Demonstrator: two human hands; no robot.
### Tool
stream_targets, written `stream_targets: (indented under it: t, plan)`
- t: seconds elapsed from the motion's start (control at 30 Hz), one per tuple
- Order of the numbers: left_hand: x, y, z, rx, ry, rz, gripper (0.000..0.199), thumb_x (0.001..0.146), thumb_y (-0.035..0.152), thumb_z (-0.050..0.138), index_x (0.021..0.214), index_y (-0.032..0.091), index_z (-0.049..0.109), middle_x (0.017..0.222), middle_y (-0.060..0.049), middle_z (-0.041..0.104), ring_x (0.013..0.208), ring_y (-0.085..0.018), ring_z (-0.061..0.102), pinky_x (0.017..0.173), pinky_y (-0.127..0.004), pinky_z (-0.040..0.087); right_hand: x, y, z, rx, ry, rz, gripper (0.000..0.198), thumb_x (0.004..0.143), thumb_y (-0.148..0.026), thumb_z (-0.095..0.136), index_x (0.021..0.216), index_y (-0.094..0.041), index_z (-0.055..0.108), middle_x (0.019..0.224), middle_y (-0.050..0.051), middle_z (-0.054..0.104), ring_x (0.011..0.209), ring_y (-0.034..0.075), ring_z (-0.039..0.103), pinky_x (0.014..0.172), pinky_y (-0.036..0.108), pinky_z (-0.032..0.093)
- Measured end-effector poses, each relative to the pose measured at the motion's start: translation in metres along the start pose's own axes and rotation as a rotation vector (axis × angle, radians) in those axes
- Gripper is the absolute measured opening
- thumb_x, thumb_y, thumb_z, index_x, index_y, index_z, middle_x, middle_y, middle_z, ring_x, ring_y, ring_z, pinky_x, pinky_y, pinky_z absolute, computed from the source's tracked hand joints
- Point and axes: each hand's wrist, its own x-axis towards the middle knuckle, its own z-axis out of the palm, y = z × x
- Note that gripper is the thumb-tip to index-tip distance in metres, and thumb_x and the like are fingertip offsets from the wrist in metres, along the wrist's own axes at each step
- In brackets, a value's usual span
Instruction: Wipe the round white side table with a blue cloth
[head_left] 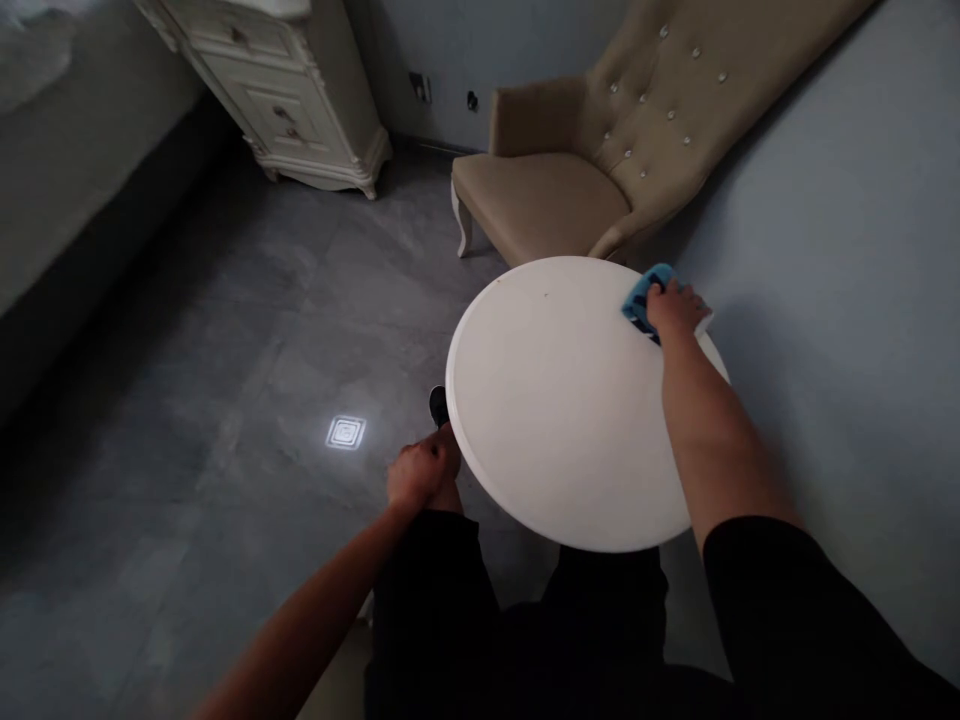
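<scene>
My right hand (679,308) grips a blue cloth (651,290) with dark patches and presses it on the far right part of a round white table (570,400), near the rim. Part of the cloth lies hidden under my fingers and palm. My left hand (416,472) is curled into a fist and rests by my left knee, just left of the table edge; nothing shows in it. Two tiny brownish specks sit on the tabletop towards its far left rim.
Behind the table stands a tan tufted armchair (540,200), close to its far edge. A white drawer cabinet (292,100) is by the back wall, and a bed (82,170) at the left. Grey wall (862,300) runs along the right. A bright square patch (346,432) shows on the floor.
</scene>
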Motion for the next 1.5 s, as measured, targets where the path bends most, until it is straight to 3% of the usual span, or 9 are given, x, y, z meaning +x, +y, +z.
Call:
stream_targets:
  t: [0.1,0.23,0.43,0.57,0.7,0.93,1.07,1.23,1.5]
  plan:
    - [0.002,-0.001,-0.002,0.006,0.007,-0.012,0.049,0.114,0.046,0.045,0.132,0.025,0.086,0.127,-0.017,0.085,0.118,-0.036,0.080,0.098,-0.042,0.060,-0.009,-0.095,0.014,0.041,-0.052,-0.212,0.070,0.122,-0.051,0.030,0.179,-0.011,0.042,0.186,0.030,0.026,0.170,0.051,0.024,0.128,0.083,0.020]
    - [0.003,-0.002,-0.004,-0.001,0.001,-0.024,0.051,0.114,0.046,0.044,0.128,0.024,0.087,0.127,-0.018,0.085,0.118,-0.036,0.080,0.097,-0.042,0.060,-0.065,-0.205,0.026,0.122,-0.121,-0.511,0.068,0.120,-0.057,0.045,0.173,-0.015,0.052,0.187,0.022,0.032,0.172,0.053,0.018,0.131,0.087,0.006]
    - [0.001,-0.003,-0.002,0.014,0.003,-0.049,0.050,0.113,0.042,0.043,0.122,0.019,0.087,0.129,-0.021,0.084,0.120,-0.037,0.080,0.099,-0.043,0.061,-0.207,-0.265,0.021,0.130,-0.224,-0.921,0.062,0.115,-0.066,0.055,0.155,-0.021,0.070,0.180,0.001,0.050,0.172,0.048,0.019,0.136,0.083,0.003]
    - [-0.008,-0.001,-0.004,0.012,0.006,-0.051,0.051,0.113,0.044,0.045,0.126,0.017,0.086,0.131,-0.024,0.083,0.123,-0.039,0.079,0.099,-0.044,0.061,-0.305,-0.221,0.009,0.082,-0.228,-1.120,0.059,0.107,-0.073,0.057,0.152,-0.040,0.073,0.179,-0.018,0.048,0.177,0.038,0.018,0.145,0.069,0.008]
    - [-0.020,0.002,-0.006,0.012,0.001,0.017,0.044,0.107,0.049,0.063,0.135,0.021,0.083,0.132,-0.022,0.083,0.123,-0.037,0.080,0.098,-0.040,0.060,-0.381,-0.125,-0.005,0.050,-0.174,-1.251,0.063,0.103,-0.072,0.054,0.161,-0.052,0.065,0.179,-0.023,0.039,0.178,0.034,0.022,0.145,0.066,0.023]
    - [-0.016,0.007,0.007,0.013,0.039,-0.005,0.056,0.113,0.048,0.041,0.126,0.015,0.084,0.134,-0.027,0.081,0.129,-0.042,0.077,0.103,-0.048,0.060,-0.426,0.079,-0.023,0.017,-0.168,-1.023,0.079,0.099,-0.080,0.050,0.173,-0.070,0.024,0.178,-0.028,0.032,0.175,0.027,0.024,0.142,0.063,0.037]
    - [-0.011,0.002,0.013,0.013,0.044,0.012,0.056,0.111,0.048,0.041,0.127,0.016,0.084,0.135,-0.026,0.081,0.127,-0.042,0.077,0.102,-0.048,0.061,-0.410,0.168,-0.023,-0.004,-0.116,-0.703,0.078,0.102,-0.069,0.053,0.175,-0.064,0.028,0.179,-0.016,0.038,0.174,0.035,0.026,0.141,0.069,0.032]
    - [-0.012,0.000,0.010,0.028,0.029,0.001,0.055,0.111,0.048,0.040,0.127,0.018,0.083,0.134,-0.024,0.081,0.127,-0.041,0.077,0.101,-0.047,0.061,-0.346,0.237,-0.010,0.061,0.027,-0.331,0.069,0.108,-0.050,0.049,0.175,-0.032,0.054,0.183,0.010,0.043,0.173,0.050,0.029,0.131,0.086,0.033]
    - [-0.011,0.006,0.003,0.023,0.009,-0.003,0.055,0.113,0.047,0.039,0.124,0.019,0.085,0.131,-0.023,0.082,0.124,-0.041,0.078,0.100,-0.048,0.060,-0.153,0.222,-0.009,-0.002,-0.014,-0.105,0.080,0.113,-0.052,0.042,0.177,-0.003,0.041,0.180,0.033,0.038,0.164,0.047,0.045,0.133,0.061,0.040]
